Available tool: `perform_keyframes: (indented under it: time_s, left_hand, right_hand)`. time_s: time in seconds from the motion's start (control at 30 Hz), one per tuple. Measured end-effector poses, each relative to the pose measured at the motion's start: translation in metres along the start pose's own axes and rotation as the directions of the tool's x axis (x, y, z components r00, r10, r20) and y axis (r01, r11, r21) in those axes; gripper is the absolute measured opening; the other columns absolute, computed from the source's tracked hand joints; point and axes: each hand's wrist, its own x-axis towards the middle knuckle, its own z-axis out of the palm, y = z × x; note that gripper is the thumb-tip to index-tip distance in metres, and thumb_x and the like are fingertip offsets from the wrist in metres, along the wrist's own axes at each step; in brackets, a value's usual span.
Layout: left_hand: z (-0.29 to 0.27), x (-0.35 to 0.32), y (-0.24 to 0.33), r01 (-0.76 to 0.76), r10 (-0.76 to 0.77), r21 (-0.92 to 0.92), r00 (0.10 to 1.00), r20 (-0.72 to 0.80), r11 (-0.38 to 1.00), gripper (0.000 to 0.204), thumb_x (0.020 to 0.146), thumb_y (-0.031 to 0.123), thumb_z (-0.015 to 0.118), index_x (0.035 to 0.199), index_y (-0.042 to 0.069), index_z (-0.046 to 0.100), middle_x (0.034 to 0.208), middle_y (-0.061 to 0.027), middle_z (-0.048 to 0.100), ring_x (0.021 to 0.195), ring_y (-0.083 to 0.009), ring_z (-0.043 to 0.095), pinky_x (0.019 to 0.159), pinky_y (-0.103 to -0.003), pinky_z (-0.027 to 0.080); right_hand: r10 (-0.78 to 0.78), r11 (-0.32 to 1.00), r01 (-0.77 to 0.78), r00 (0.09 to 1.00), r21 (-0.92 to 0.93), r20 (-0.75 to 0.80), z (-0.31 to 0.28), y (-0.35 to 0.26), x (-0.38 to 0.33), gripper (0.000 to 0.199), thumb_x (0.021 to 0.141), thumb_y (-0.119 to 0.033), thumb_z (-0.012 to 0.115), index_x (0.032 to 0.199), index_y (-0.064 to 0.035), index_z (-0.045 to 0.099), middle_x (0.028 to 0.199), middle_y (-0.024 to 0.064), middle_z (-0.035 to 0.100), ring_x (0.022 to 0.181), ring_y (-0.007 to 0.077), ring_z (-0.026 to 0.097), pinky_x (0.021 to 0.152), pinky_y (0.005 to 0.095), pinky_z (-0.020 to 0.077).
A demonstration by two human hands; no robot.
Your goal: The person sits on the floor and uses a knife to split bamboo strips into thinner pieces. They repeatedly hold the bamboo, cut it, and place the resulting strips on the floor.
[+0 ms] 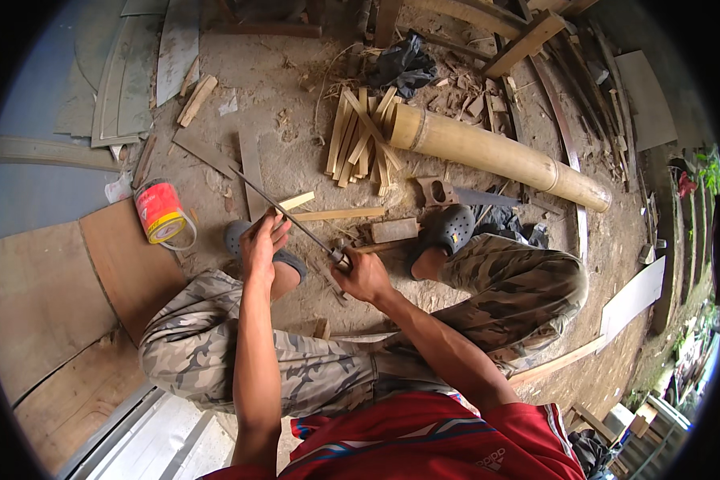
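Note:
My right hand [364,276] is closed around the handle of a long, thin-bladed knife [306,230], whose dark blade slants up and to the left. My left hand [262,244] is beside the blade, fingers bent together around a short pale bamboo strip [298,200] that sticks out to the right past the blade. How the fingers grip the strip is partly hidden. On the ground just beyond the knife lies a longer bamboo strip [340,214]. A wooden block [394,230] sits to the right of it, near my shoe [450,230].
Ahead, a thick bamboo pole [488,152] lies next to a pile of split bamboo strips [352,140]. A handsaw [466,195] rests below the pole. To the left are a red and yellow bucket [160,210] and wooden boards [128,260]. Black plastic [404,62] lies beyond the pile.

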Motion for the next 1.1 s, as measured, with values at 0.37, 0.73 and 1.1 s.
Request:
perform_keyframes:
  time_s: [0.37, 0.73, 1.1]
  left_hand:
    - [0.005, 0.01, -0.014, -0.287, 0.298, 0.188, 0.954, -0.031, 0.939, 0.032, 0.096, 0.022, 0.059, 0.101, -0.008, 0.071, 0.09, -0.0108, 0.072, 0.08, -0.017, 0.072, 0.069, -0.026, 0.053]
    - [0.003, 0.01, -0.016, -0.31, 0.339, 0.275, 0.939, -0.064, 0.91, 0.033, 0.097, 0.019, 0.058, 0.101, -0.011, 0.069, 0.084, -0.0102, 0.071, 0.072, -0.0131, 0.067, 0.07, -0.025, 0.055]
    - [0.004, 0.005, -0.009, -0.286, 0.31, 0.349, 0.951, -0.013, 0.892, 0.033, 0.099, 0.021, 0.056, 0.104, -0.01, 0.069, 0.089, -0.01, 0.07, 0.077, -0.013, 0.067, 0.074, -0.025, 0.055]
  right_hand:
    - [-0.054, 0.997, 0.05, 0.997, -0.06, -0.056, 0.005, 0.006, 0.002, 0.035, 0.079, -0.034, 0.067, 0.097, -0.0043, 0.061, 0.072, 0.0211, 0.067, 0.075, 0.0434, 0.066, 0.07, 0.0508, 0.0525]
    - [-0.092, 0.994, 0.088, 0.994, -0.06, -0.066, 0.006, 0.004, 0.002, 0.031, 0.08, -0.032, 0.066, 0.093, -0.0045, 0.06, 0.071, 0.022, 0.066, 0.074, 0.0442, 0.065, 0.068, 0.0525, 0.0523]
    - [-0.08, 0.995, 0.074, 0.993, -0.075, -0.089, 0.003, 0.001, 0.002, 0.028, 0.081, -0.03, 0.065, 0.093, -0.0054, 0.06, 0.07, 0.024, 0.064, 0.071, 0.0456, 0.065, 0.066, 0.0536, 0.052]
